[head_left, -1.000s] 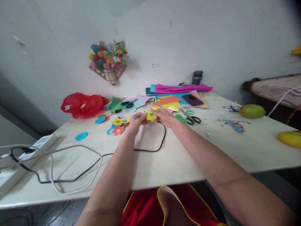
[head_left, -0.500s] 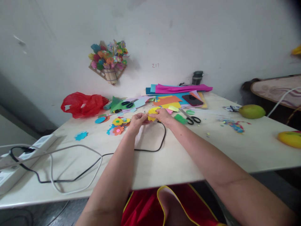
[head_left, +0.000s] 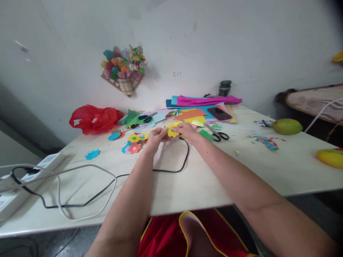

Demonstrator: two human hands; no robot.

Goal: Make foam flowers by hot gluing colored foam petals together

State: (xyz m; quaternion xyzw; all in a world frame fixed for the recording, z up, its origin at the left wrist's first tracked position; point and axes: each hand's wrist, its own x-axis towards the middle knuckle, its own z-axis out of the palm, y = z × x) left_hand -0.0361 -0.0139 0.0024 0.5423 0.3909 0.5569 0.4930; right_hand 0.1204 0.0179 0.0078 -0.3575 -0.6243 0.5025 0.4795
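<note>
Between my two hands, just above the middle of the table, is a yellow paper flower (head_left: pixel 173 130). The thumb and fingers of my left hand (head_left: pixel 157 137) pinch its left edge. My right hand (head_left: pixel 188 131) grips it from the right, thumb lying on its face. Finished-looking paper flowers (head_left: pixel 134 147), in orange, yellow and blue, lie in a group left of my left hand. A blue flower cutout (head_left: pixel 92 154) lies apart, farther left. The black cord (head_left: pixel 171 171) runs up to beneath my hands, where its end is hidden.
Black-handled scissors (head_left: pixel 220 136) lie right of my hands, and another pair (head_left: pixel 147 117) behind. Coloured paper sheets (head_left: pixel 190 114) and a phone (head_left: pixel 219 114) are at the back. A red plastic bag (head_left: pixel 95 119) and a power strip (head_left: pixel 50 165) are left; a mango (head_left: pixel 287 126) is right.
The yellow flower has shifted slightly left and turned a little, and my right thumb has slid over its face. Both hands keep hold of it.
</note>
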